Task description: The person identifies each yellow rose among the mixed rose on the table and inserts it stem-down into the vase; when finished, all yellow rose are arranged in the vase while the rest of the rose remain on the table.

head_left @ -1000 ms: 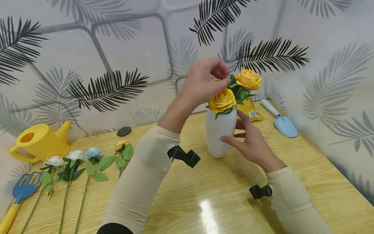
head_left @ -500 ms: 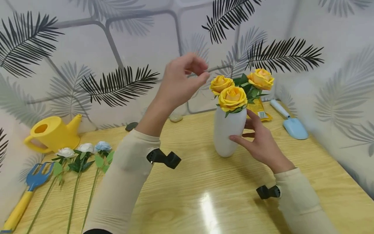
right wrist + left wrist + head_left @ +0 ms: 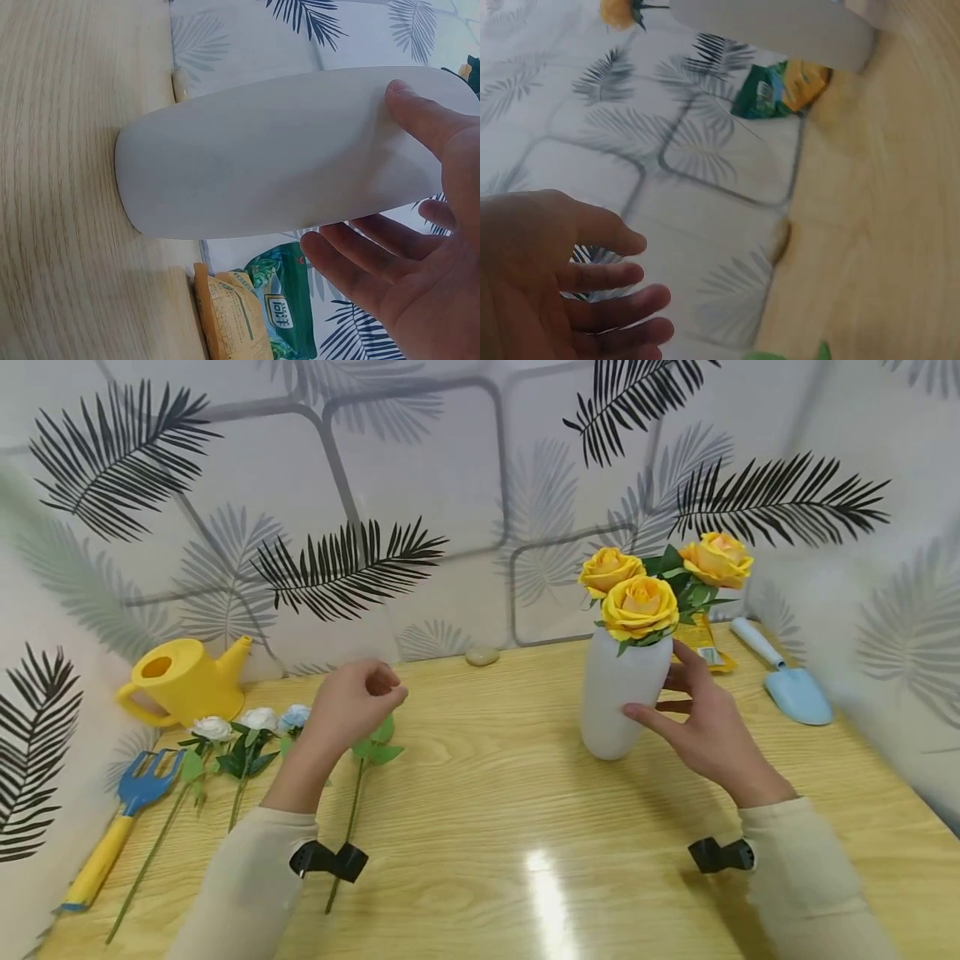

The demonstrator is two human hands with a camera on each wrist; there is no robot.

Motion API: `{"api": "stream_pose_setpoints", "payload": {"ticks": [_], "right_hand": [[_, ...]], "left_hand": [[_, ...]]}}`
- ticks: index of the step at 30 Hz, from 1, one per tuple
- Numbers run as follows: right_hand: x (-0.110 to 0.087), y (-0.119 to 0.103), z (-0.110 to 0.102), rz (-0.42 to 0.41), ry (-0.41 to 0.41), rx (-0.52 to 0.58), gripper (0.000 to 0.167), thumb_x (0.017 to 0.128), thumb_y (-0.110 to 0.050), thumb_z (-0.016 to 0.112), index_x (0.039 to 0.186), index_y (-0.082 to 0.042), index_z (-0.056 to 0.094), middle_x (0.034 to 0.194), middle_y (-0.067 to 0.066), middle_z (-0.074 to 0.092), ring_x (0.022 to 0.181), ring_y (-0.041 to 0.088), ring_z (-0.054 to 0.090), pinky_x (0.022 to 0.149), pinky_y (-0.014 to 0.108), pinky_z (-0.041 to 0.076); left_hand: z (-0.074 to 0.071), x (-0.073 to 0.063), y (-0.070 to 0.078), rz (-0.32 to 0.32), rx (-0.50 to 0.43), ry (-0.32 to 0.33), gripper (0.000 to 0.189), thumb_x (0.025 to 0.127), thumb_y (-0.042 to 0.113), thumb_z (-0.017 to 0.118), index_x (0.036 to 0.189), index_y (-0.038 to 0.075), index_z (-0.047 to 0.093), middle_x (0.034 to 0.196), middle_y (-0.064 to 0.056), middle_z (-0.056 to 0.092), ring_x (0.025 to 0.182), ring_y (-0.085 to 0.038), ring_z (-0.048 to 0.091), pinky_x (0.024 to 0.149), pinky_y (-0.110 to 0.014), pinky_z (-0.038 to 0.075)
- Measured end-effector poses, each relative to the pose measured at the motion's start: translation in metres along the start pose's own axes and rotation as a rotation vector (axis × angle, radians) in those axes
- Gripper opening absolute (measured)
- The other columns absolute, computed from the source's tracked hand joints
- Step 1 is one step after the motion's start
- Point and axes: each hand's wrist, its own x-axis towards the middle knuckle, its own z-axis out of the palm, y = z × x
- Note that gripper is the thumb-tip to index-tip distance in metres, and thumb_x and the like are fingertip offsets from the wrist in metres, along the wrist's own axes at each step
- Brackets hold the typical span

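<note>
vase (image 3: 621,693): stood on the counter (image 3: 480,827) just past three o'clock in the head view; three yellow roses (image 3: 640,607) are set in its mouth.
right hand (image 3: 708,727): the vase is gripped from its three o'clock side, the thumb laid on the front, the other fingers set against the far side.
left hand (image 3: 348,702): nothing is held; the fingers are loosely bent, apart from the thumb, at nine o'clock from the vase.
step in hand: the filling of the vase with flowers is judged to be partly done.
next flower: the leafy stem (image 3: 358,797), running toward six o'clock from the left hand, is probably wanted; a pinch and a lift over the vase mouth are called for, with the vase steadied against tipping.
other flowers: two white roses (image 3: 258,718) and a blue rose (image 3: 294,717) are laid near nine o'clock from the left hand.
hidden parts: the top of the leafy stem is covered by the left hand, so its bloom cannot be told; the blue rose's stem is masked by the left arm; the stems inside the vase are concealed.
wrist views: the left is blurred and the vase is cropped at twelve o'clock; in the right, the roses are almost wholly cut off.
</note>
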Motion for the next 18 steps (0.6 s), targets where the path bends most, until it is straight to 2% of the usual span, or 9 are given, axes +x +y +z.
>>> {"api": "stream_pose_setpoints", "payload": {"ticks": [3,5,7,10,12,18], "right_hand": [[0.000,0.000,0.000,-0.008,0.003,0.000,0.097,0.094,-0.038,0.072,0.161,-0.011,0.007,0.143,0.030,0.049,0.123,0.048,0.057,0.096,0.063,0.052],[0.000,0.001,-0.002,-0.015,0.011,-0.002,0.096,0.093,-0.036,0.073,0.161,-0.011,0.008,0.143,0.030,0.050,0.122,0.047,0.057,0.095,0.062,0.052],[0.000,0.002,-0.003,-0.020,0.013,0.002,0.096,0.093,-0.034,0.073,0.161,-0.011,0.009,0.143,0.029,0.050,0.123,0.047,0.058,0.095,0.062,0.053],[0.001,0.002,-0.003,-0.022,0.005,0.010,0.096,0.094,-0.034,0.073,0.161,-0.011,0.009,0.144,0.029,0.049,0.124,0.046,0.057,0.096,0.061,0.053],[0.001,0.002,-0.002,-0.017,-0.002,0.015,0.096,0.093,-0.035,0.073,0.161,-0.010,0.009,0.145,0.028,0.049,0.125,0.046,0.057,0.096,0.061,0.052],[0.000,0.002,-0.003,-0.003,0.004,0.013,0.098,0.093,-0.037,0.073,0.161,-0.010,0.008,0.145,0.028,0.048,0.125,0.046,0.057,0.097,0.061,0.052]], "left_hand": [[0.011,-0.015,-0.026,-0.089,0.137,-0.006,0.022,0.097,0.023,0.062,0.106,0.004,0.068,0.103,-0.016,0.072,0.083,-0.027,0.066,0.068,-0.040,0.054],[0.019,-0.021,-0.036,-0.131,0.193,-0.014,0.019,0.094,0.020,0.062,0.103,0.004,0.068,0.092,-0.013,0.071,0.068,-0.023,0.062,0.056,-0.035,0.048],[0.025,-0.027,-0.044,-0.165,0.226,-0.032,0.013,0.091,0.016,0.062,0.095,0.004,0.066,0.077,-0.009,0.064,0.056,-0.017,0.051,0.048,-0.029,0.039],[0.031,-0.036,-0.054,-0.195,0.265,-0.081,0.005,0.087,0.010,0.065,0.087,0.006,0.062,0.069,-0.004,0.054,0.054,-0.015,0.040,0.048,-0.027,0.031],[0.034,-0.041,-0.058,-0.193,0.294,-0.109,0.006,0.084,0.006,0.066,0.083,0.007,0.060,0.070,-0.004,0.053,0.057,-0.017,0.039,0.050,-0.028,0.030],[0.041,-0.047,-0.068,-0.165,0.290,-0.122,0.019,0.079,-0.006,0.060,0.097,0.002,0.063,0.084,-0.013,0.065,0.061,-0.022,0.044,0.054,-0.031,0.036]]}}
